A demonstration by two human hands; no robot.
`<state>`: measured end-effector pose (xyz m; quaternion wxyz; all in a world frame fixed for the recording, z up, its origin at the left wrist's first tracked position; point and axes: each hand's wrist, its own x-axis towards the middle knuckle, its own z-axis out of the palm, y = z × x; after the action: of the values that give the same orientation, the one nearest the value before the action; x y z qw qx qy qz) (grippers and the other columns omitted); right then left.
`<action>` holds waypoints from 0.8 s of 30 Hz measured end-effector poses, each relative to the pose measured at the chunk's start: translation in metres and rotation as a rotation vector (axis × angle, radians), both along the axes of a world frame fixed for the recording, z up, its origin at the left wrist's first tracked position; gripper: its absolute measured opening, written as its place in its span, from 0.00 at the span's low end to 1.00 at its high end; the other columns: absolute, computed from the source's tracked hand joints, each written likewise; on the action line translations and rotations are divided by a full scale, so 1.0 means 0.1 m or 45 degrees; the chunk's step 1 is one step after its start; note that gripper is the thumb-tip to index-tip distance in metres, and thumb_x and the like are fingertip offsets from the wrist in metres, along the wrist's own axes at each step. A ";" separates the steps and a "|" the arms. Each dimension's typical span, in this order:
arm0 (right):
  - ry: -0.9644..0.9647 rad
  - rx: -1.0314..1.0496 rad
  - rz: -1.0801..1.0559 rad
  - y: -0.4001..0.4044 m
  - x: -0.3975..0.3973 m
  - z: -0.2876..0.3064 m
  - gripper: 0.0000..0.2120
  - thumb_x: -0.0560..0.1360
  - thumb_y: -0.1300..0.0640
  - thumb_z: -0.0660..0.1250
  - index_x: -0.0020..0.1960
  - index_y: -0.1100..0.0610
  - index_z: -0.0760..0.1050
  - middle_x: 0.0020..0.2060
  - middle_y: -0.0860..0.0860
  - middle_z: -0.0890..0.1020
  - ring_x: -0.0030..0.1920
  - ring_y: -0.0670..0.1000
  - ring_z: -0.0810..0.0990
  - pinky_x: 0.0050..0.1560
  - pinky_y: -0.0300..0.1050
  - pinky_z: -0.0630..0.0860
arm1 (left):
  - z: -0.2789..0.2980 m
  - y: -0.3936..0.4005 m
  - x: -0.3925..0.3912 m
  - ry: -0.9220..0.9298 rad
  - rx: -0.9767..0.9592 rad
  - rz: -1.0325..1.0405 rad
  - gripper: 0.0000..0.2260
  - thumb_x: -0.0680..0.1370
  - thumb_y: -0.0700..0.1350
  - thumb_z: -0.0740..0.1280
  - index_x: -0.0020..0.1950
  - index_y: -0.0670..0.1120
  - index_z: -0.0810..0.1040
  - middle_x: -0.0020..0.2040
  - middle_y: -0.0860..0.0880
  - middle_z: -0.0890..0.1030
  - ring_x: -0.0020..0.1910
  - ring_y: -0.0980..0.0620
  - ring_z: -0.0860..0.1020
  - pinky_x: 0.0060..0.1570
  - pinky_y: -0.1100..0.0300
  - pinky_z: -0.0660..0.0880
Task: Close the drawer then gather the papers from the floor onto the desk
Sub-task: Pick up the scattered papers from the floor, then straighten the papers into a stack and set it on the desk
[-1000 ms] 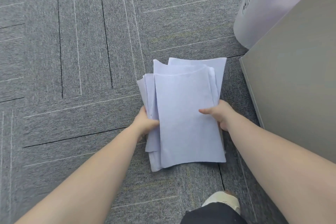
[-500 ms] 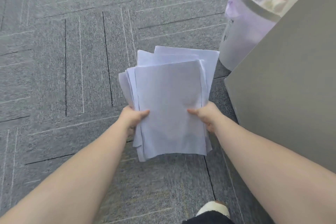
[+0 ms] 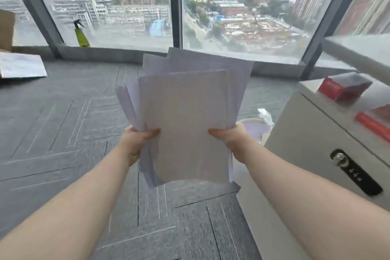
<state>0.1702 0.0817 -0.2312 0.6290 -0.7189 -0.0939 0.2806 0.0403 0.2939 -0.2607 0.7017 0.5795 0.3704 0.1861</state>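
A loose stack of white papers (image 3: 185,112) is held up in the air in front of me, its sheets fanned unevenly at the top. My left hand (image 3: 135,143) grips the stack's lower left edge, thumb on the front sheet. My right hand (image 3: 232,141) grips the lower right edge the same way. To the right stands a grey drawer cabinet (image 3: 306,154) with a black lock plate (image 3: 354,171) on its front; the front looks flush. A white desk edge (image 3: 358,50) shows at the upper right.
Red boxes (image 3: 344,87) lie on the cabinet top. A white bin (image 3: 255,127) stands behind the papers beside the cabinet. A green spray bottle (image 3: 81,35) stands on the window ledge, cardboard (image 3: 21,67) lies at the left. Grey carpet spreads to the left.
The papers have been lifted off the carpet with both hands, and my view has swung up from the floor to the windows, cabinet top and desk edge.
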 end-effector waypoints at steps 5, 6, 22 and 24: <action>-0.172 0.146 -0.071 -0.12 -0.05 1.28 0.08 0.69 0.68 0.73 0.41 0.57 0.79 0.36 0.51 0.82 0.31 0.47 0.81 0.38 0.42 0.80 | 1.30 -0.07 0.01 -0.239 0.096 -0.093 0.09 0.68 0.35 0.74 0.46 0.41 0.81 0.37 0.47 0.85 0.34 0.49 0.84 0.38 0.57 0.81; -0.198 0.176 -0.088 -0.19 -0.07 1.51 0.08 0.68 0.69 0.73 0.40 0.57 0.79 0.37 0.52 0.82 0.33 0.49 0.81 0.41 0.44 0.80 | 1.54 -0.13 0.00 -0.270 0.120 -0.121 0.11 0.68 0.36 0.74 0.49 0.41 0.80 0.40 0.46 0.85 0.38 0.47 0.84 0.43 0.54 0.80; -0.652 0.419 -0.351 -2.72 -0.49 3.82 0.10 0.68 0.69 0.73 0.49 0.63 0.81 0.43 0.56 0.83 0.41 0.56 0.82 0.50 0.50 0.80 | 3.75 -2.43 0.17 -0.810 0.217 -0.444 0.10 0.69 0.35 0.73 0.49 0.42 0.81 0.41 0.48 0.85 0.39 0.48 0.84 0.48 0.53 0.80; -0.675 0.417 -0.441 -3.21 -0.50 3.91 0.11 0.66 0.67 0.75 0.48 0.63 0.82 0.45 0.58 0.84 0.43 0.57 0.83 0.51 0.51 0.80 | 3.85 -2.84 0.30 -0.838 0.199 -0.531 0.06 0.69 0.34 0.73 0.42 0.43 0.82 0.35 0.50 0.86 0.34 0.51 0.84 0.47 0.54 0.81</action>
<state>0.1207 -0.2391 0.1595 0.7279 -0.6616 -0.1742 -0.0453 0.0706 0.0095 0.1239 0.7595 0.6033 -0.0152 0.2430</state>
